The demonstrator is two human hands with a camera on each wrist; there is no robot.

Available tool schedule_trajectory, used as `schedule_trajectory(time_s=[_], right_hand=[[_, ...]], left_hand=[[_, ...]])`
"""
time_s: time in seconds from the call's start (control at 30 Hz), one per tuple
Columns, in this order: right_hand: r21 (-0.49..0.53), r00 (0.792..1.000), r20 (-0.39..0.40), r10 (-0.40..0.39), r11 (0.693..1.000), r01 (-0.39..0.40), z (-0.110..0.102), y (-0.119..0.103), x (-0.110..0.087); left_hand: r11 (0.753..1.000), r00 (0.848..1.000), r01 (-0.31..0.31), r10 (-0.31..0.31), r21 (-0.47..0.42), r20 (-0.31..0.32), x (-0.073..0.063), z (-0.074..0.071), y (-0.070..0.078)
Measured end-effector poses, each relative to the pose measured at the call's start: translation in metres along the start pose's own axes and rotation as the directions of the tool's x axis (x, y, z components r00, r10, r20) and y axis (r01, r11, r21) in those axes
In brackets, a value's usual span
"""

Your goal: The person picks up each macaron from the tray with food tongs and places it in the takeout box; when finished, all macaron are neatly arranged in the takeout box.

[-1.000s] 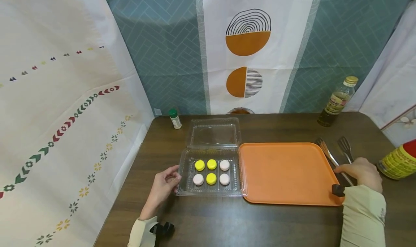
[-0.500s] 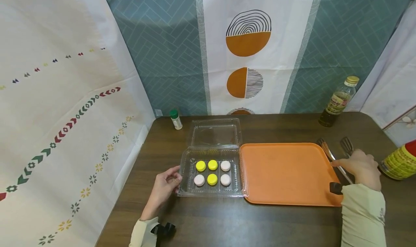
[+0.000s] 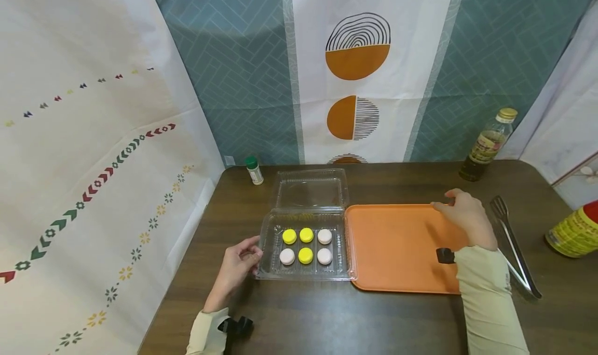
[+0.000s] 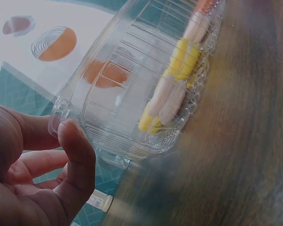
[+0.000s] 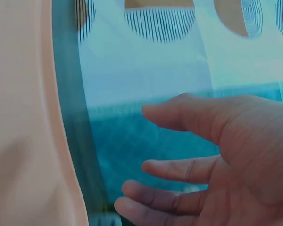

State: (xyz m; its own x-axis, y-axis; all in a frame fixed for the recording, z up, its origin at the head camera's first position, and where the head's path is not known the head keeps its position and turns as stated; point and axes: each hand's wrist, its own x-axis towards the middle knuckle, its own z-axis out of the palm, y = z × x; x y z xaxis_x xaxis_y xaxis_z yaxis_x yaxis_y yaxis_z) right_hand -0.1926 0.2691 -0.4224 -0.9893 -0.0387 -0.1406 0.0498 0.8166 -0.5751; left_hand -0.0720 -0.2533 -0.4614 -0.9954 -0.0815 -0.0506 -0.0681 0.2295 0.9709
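Observation:
A clear plastic clamshell box (image 3: 266, 225) lies on the table with its lid (image 3: 310, 189) folded back. Inside are several yellow macarons (image 3: 306, 256) and several pale pink macarons (image 3: 324, 256), in two rows. My left hand (image 3: 240, 261) pinches the box's left rim between thumb and fingers, as the left wrist view shows close up. Above the right part of an orange tray (image 3: 397, 246) is my right hand (image 3: 467, 217), its fingers spread and holding nothing. Metal tongs (image 3: 516, 251) lie to the right of that arm, which hides part of them.
The box's right edge overlaps the tray's left edge. An oil bottle (image 3: 486, 145) with a yellow cap stands at the back right. A yellow-labelled container with a red top (image 3: 574, 233) is at the far right. A green-capped shaker (image 3: 254, 171) stands at the back left.
My right hand has left the tongs and moved left and away from me, over the tray. The left hand stays at the box's rim.

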Motion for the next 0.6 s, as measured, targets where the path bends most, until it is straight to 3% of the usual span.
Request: schedule_trajectory(time_s=[0.33,0.6], right_hand=[[0.093,0.989,-0.004,-0.150,0.984,0.150,0.026,-0.044,0.012],[0.148,0.979,-0.022,-0.202,0.968,0.203,0.049,-0.070,0.021]], left_hand=[[1.000,1.000,-0.004,0.004,0.006,-0.003,0.000,0.000,-0.003],[1.000,1.000,-0.005,0.005,0.019,-0.006,0.001,-0.001,-0.002]])
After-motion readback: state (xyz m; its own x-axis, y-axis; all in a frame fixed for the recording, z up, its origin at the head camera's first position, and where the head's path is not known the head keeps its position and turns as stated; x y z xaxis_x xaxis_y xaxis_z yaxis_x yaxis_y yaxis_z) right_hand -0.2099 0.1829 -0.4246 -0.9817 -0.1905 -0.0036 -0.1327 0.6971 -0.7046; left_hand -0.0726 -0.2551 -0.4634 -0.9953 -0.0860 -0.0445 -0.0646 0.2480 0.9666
